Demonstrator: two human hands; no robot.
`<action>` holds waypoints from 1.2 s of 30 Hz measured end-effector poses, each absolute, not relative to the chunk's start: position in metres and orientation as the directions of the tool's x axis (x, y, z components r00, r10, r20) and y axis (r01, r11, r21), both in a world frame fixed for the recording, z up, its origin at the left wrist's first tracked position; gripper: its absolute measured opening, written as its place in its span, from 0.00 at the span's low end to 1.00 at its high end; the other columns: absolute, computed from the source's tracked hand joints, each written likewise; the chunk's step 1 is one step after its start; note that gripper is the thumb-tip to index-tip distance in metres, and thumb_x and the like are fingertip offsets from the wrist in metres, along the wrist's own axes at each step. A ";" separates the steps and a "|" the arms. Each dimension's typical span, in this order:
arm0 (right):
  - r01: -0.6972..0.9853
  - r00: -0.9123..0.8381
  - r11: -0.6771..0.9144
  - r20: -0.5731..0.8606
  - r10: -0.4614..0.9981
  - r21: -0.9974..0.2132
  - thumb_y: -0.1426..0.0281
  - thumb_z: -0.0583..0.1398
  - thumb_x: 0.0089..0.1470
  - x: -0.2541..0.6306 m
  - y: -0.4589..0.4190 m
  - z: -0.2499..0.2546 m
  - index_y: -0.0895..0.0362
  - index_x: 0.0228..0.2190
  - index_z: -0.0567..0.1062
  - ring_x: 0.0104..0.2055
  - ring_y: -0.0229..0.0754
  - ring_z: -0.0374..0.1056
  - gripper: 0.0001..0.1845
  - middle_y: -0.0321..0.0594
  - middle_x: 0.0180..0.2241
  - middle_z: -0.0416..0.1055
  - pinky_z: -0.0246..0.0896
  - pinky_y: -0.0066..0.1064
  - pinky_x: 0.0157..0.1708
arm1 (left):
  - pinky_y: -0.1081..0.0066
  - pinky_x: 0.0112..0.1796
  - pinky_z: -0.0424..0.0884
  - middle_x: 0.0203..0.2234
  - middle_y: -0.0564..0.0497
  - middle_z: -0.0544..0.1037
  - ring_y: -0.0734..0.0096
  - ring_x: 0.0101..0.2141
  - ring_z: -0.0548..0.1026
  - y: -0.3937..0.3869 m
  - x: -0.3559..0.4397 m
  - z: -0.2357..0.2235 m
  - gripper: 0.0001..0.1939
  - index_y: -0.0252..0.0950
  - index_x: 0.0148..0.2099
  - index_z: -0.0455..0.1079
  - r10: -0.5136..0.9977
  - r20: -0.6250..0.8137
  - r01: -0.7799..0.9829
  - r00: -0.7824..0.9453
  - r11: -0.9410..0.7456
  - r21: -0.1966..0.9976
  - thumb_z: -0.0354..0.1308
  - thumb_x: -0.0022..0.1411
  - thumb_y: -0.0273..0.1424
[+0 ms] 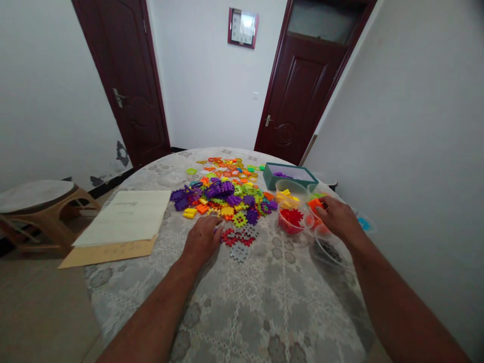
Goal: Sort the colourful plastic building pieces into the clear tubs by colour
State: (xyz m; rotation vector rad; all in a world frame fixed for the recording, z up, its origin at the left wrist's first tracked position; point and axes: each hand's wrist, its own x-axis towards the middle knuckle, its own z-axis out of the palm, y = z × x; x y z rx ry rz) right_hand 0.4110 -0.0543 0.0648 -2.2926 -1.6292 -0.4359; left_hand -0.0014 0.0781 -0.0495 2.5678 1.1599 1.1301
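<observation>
My left hand (202,237) rests on the table at the near edge of a pile of plastic building pieces (221,189). Its fingers are curled, and what they hold, if anything, is hidden. Beside it lie red gear-edged pieces (247,242) and grey gear-edged pieces (239,253). Over the clear tubs at the right, my right hand (336,217) has its fingertips closed on an orange piece (313,204). Close to it stand a tub of red pieces (291,228), a tub of yellow pieces (289,184) and a tub of dark grey pieces (328,259).
A green box (267,177) with purple pieces stands behind the tubs. Blue pieces (363,224) sit in a tub at the far right. White paper (121,217) and a tan envelope (109,254) lie at the left. A stool (49,217) stands beside the table.
</observation>
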 end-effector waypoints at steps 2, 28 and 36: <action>0.911 0.392 -0.411 0.340 0.855 -0.015 0.67 0.57 0.64 0.433 -0.056 0.059 0.60 0.48 0.79 0.41 0.52 0.76 0.17 0.53 0.42 0.81 0.63 0.37 0.39 | 0.54 0.54 0.73 0.45 0.43 0.82 0.52 0.49 0.77 0.079 -0.001 -0.051 0.11 0.39 0.50 0.75 0.693 0.565 0.615 0.448 -0.698 0.368 0.57 0.68 0.30; 0.855 0.107 0.098 0.356 0.928 -0.510 0.71 0.62 0.60 0.249 -0.034 -0.051 0.57 0.55 0.75 0.53 0.51 0.71 0.21 0.51 0.52 0.73 0.68 0.41 0.55 | 0.55 0.52 0.70 0.43 0.44 0.82 0.56 0.47 0.77 0.053 0.027 -0.038 0.07 0.39 0.47 0.76 0.596 0.383 0.517 0.706 -0.803 0.297 0.65 0.66 0.29; 0.669 0.097 0.301 0.482 0.871 -0.679 0.72 0.62 0.58 0.258 -0.043 -0.046 0.55 0.56 0.73 0.40 0.44 0.71 0.23 0.45 0.48 0.72 0.71 0.40 0.46 | 0.56 0.50 0.74 0.45 0.45 0.81 0.58 0.46 0.78 0.051 0.024 -0.034 0.17 0.40 0.56 0.72 0.680 0.464 0.509 0.567 -0.733 0.452 0.64 0.65 0.29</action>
